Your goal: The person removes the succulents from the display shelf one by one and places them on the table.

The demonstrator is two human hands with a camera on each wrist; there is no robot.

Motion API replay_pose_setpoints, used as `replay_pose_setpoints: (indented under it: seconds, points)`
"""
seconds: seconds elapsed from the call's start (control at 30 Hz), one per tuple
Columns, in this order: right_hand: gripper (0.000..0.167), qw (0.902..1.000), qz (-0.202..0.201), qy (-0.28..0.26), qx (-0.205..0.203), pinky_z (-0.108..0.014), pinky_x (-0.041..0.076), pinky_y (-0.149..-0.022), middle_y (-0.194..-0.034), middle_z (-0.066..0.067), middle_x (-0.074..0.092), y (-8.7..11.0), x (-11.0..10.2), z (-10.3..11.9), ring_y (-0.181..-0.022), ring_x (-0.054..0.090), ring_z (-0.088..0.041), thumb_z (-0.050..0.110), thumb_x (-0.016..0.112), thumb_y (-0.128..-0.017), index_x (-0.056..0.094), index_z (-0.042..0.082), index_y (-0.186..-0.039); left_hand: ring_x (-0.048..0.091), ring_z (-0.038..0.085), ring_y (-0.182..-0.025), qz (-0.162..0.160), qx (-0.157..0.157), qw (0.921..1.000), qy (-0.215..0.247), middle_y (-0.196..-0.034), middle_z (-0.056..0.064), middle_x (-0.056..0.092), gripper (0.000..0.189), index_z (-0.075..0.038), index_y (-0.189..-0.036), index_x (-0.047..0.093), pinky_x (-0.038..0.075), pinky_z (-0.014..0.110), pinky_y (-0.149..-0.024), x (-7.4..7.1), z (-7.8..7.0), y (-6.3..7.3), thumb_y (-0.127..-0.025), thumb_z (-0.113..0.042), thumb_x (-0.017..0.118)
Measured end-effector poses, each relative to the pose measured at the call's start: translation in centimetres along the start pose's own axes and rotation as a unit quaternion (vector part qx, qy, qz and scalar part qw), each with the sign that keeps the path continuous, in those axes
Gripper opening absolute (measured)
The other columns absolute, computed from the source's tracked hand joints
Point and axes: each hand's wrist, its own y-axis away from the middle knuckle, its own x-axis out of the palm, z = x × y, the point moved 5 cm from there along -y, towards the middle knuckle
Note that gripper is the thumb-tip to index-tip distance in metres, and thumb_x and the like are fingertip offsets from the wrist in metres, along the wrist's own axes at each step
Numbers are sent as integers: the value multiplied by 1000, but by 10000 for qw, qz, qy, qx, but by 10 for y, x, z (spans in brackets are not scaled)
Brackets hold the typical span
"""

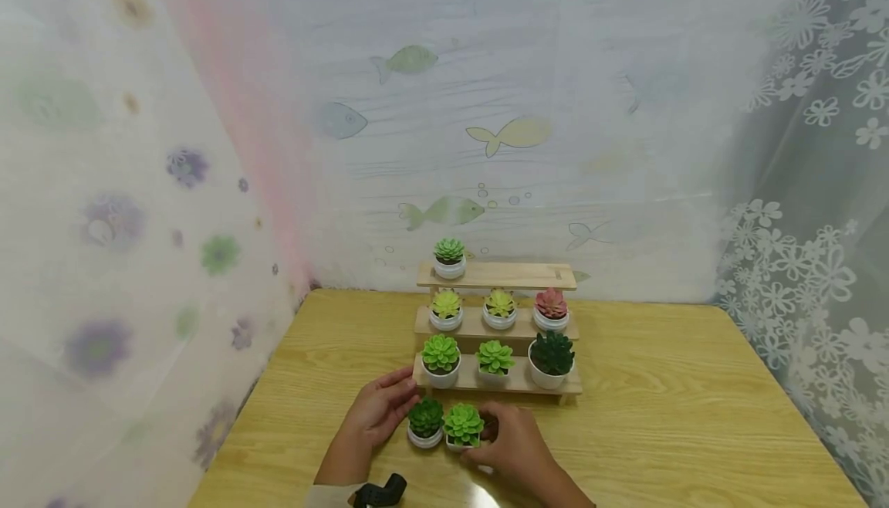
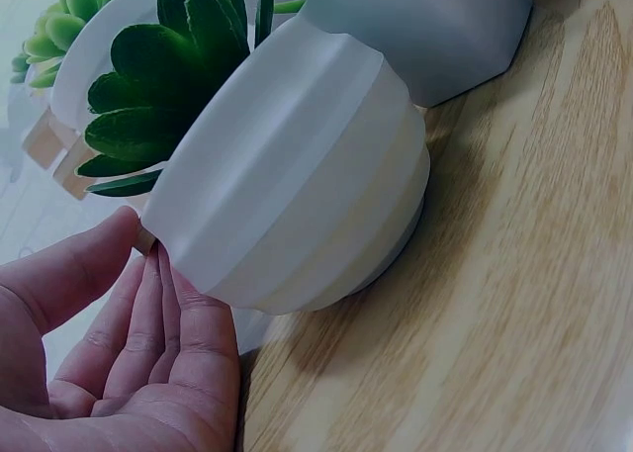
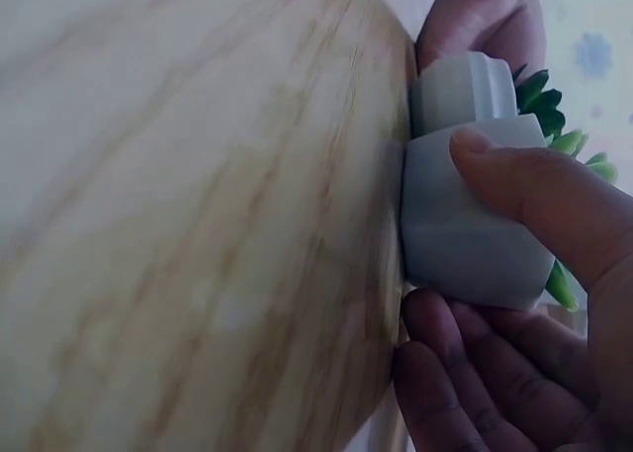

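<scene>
A light-green artificial succulent in a white square pot (image 1: 463, 427) stands on the table in front of a tiered wooden stand. My right hand (image 1: 517, 446) grips that pot, thumb on its near side in the right wrist view and fingers at another side. Close on its left is a dark-green succulent in a round ribbed white pot (image 2: 307, 185). Beside this round pot, my left hand (image 1: 375, 411) reaches the left end of the wooden stand (image 1: 472, 386). In the left wrist view its thumb and fingers pinch a small wooden edge, mostly hidden behind the pot.
The stand's lowest tier bears several potted succulents, with a dark-green one (image 1: 552, 353) at right. Two yellow-green ones and a red one (image 1: 551, 307) fill the middle tier. One green succulent (image 1: 449, 257) sits at the top left. Behind the wooden table (image 1: 667, 400) hangs a fish-patterned curtain (image 1: 590, 68).
</scene>
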Motion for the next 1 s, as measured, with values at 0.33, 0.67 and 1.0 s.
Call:
replay_pose_setpoints:
  seconds: [0.33, 0.67, 1.0]
  points:
    - [49, 10000, 20, 89, 28, -22, 51, -63, -80, 9, 70, -2, 0, 3, -73, 64, -4, 35, 98, -66, 76, 12, -103, 70, 15, -97, 25, 40, 10000, 22, -106, 3, 72, 43, 0, -141, 59, 59, 29, -90, 1, 0, 0, -99, -2, 67]
    - [44, 9996, -35, 278, 69, -22, 48, -62, -77, 11, 68, -2, 1, 3, -70, 59, -1, 39, 97, -66, 75, 18, -97, 70, 14, -98, -39, 31, 10000, -38, -107, 3, 72, 45, 0, -143, 57, 59, 29, -90, 0, 1, 0, -99, -4, 68]
    - [54, 9995, 135, 229, 146, -22, 50, -63, -82, 9, 69, -2, 1, 2, -73, 62, -3, 43, 97, -66, 75, 13, -105, 70, 15, -98, -39, 43, 10000, -47, -108, 3, 72, 46, 2, -143, 56, 59, 29, -90, 1, 1, 0, -99, -3, 68]
